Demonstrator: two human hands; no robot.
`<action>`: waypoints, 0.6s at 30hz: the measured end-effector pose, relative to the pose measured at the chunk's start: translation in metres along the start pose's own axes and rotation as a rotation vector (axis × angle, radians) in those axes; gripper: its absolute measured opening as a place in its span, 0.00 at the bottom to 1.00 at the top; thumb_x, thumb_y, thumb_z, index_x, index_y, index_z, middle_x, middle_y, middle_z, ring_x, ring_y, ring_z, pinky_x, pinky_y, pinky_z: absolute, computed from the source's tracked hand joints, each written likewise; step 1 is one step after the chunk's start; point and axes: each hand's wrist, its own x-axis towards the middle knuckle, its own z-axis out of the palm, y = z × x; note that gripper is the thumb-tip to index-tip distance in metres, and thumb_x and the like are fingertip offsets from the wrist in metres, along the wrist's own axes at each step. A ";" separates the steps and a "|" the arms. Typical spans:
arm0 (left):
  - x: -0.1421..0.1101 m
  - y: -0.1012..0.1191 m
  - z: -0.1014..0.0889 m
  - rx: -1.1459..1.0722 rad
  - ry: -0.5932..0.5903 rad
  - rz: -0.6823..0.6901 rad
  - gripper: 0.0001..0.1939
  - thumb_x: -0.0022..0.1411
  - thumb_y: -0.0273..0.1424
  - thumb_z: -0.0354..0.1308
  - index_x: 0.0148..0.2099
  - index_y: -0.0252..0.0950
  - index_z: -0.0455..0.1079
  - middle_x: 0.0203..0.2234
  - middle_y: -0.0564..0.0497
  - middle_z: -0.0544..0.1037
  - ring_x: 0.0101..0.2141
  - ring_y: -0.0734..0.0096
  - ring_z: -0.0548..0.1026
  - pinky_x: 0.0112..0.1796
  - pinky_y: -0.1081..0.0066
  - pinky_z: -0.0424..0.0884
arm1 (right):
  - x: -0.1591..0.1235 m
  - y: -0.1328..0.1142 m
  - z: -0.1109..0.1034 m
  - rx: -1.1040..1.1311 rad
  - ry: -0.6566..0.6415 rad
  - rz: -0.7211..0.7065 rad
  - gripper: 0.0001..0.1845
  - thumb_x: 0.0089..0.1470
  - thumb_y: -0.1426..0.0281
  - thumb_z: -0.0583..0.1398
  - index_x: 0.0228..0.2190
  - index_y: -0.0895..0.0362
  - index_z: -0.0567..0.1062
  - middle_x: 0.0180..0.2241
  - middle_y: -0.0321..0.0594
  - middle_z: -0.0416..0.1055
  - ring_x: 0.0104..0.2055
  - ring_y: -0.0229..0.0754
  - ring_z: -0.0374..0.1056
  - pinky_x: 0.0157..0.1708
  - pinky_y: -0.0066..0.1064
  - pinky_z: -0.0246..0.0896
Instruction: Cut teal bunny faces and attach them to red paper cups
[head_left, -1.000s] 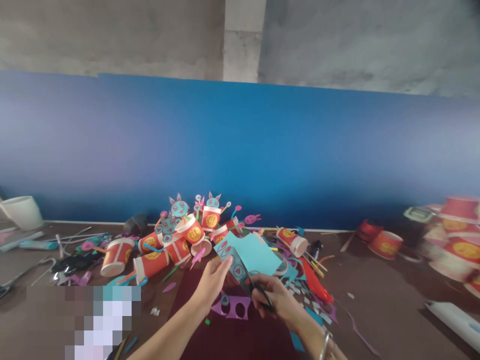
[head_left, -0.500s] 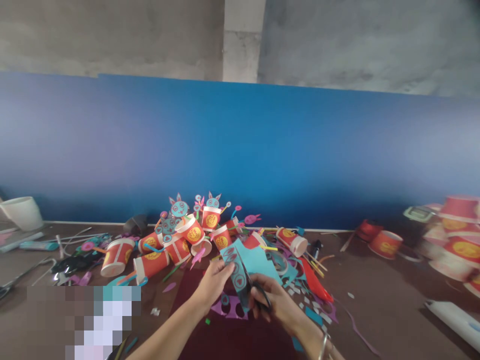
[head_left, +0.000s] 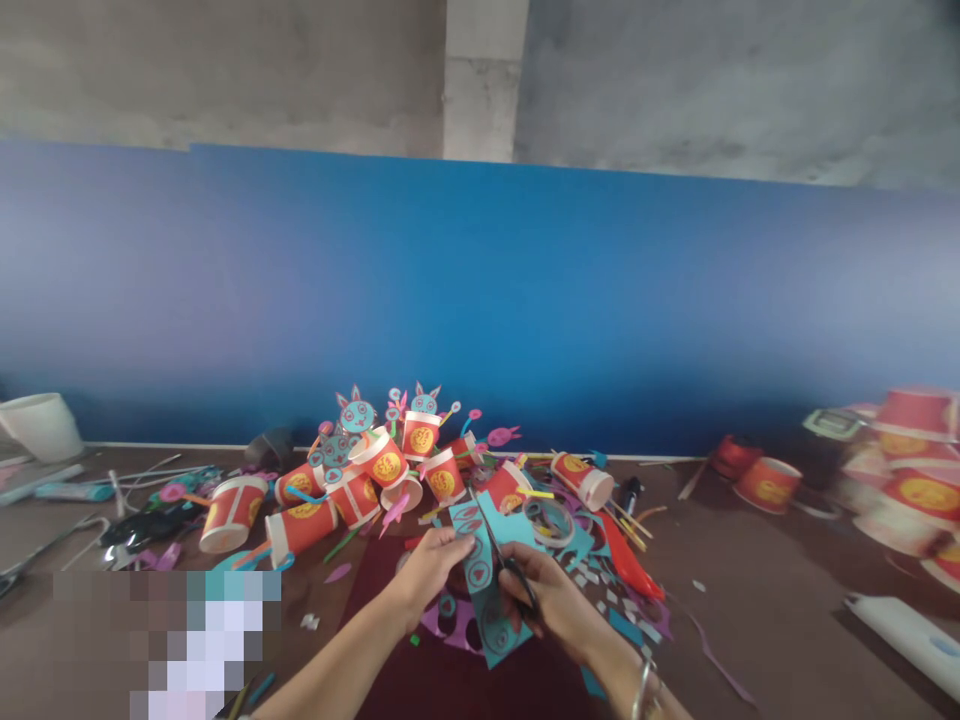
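My left hand [head_left: 435, 572] pinches a light blue sheet of paper [head_left: 498, 642] by its left side. Red-outlined circles and leaf-like shapes are drawn on the sheet. Black-handled scissors [head_left: 519, 582] are in my right hand [head_left: 551, 600], with the blades pointing up and away along the drawn strip. Under the paper, a purple sheet with cut-out holes [head_left: 433, 622] lies on a dark red mat [head_left: 375, 690]. Just beyond my hands is a heap of red-and-yellow paper cups [head_left: 444, 476], some with blue rabbit faces [head_left: 355, 412] on them.
A roll of clear tape [head_left: 551, 522], paper scraps [head_left: 592, 578] and a red plastic piece [head_left: 628, 560] lie to the right. Stacked cups [head_left: 915, 490] and a white glue-gun-like object [head_left: 904, 635] are farther right. A white cup [head_left: 43, 427] stands far left, before the blue partition [head_left: 480, 300].
The blue sheet has shifted and turned; its lower end now hangs nearer me, showing another drawn circle. The scissors stay at the strip's right edge. Both hands keep their hold.
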 end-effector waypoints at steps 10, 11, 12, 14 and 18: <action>-0.005 0.000 0.001 0.340 -0.244 -0.009 0.13 0.47 0.29 0.55 0.13 0.35 0.61 0.09 0.59 0.58 0.14 0.81 0.53 0.18 0.75 0.49 | 0.001 -0.006 0.004 0.114 0.232 -0.103 0.20 0.38 0.65 0.69 0.34 0.56 0.69 0.20 0.28 0.64 0.21 0.32 0.61 0.17 0.20 0.50; -0.005 -0.002 0.001 0.361 -0.245 -0.016 0.14 0.45 0.27 0.56 0.12 0.36 0.59 0.08 0.60 0.55 0.14 0.82 0.50 0.17 0.75 0.45 | 0.001 -0.005 0.005 0.102 0.267 -0.108 0.20 0.37 0.66 0.69 0.33 0.56 0.70 0.19 0.27 0.62 0.20 0.30 0.58 0.17 0.20 0.49; -0.005 -0.004 0.002 0.367 -0.233 -0.018 0.15 0.44 0.26 0.57 0.12 0.36 0.57 0.08 0.61 0.54 0.13 0.82 0.49 0.17 0.75 0.44 | 0.002 -0.004 0.005 0.094 0.293 -0.116 0.19 0.36 0.67 0.69 0.32 0.57 0.70 0.18 0.26 0.62 0.19 0.29 0.56 0.17 0.20 0.49; -0.003 -0.007 0.003 0.368 -0.172 0.006 0.14 0.44 0.27 0.58 0.12 0.36 0.58 0.08 0.61 0.55 0.14 0.82 0.50 0.18 0.75 0.44 | 0.003 -0.002 0.004 0.094 0.320 -0.145 0.19 0.36 0.69 0.69 0.32 0.57 0.70 0.18 0.26 0.62 0.19 0.29 0.55 0.18 0.20 0.49; 0.001 -0.010 0.005 0.293 0.048 0.113 0.11 0.51 0.33 0.57 0.20 0.34 0.66 0.15 0.58 0.64 0.19 0.79 0.59 0.22 0.77 0.53 | 0.006 -0.001 0.002 0.109 0.374 -0.210 0.20 0.36 0.69 0.69 0.34 0.56 0.70 0.18 0.27 0.64 0.20 0.32 0.60 0.19 0.22 0.52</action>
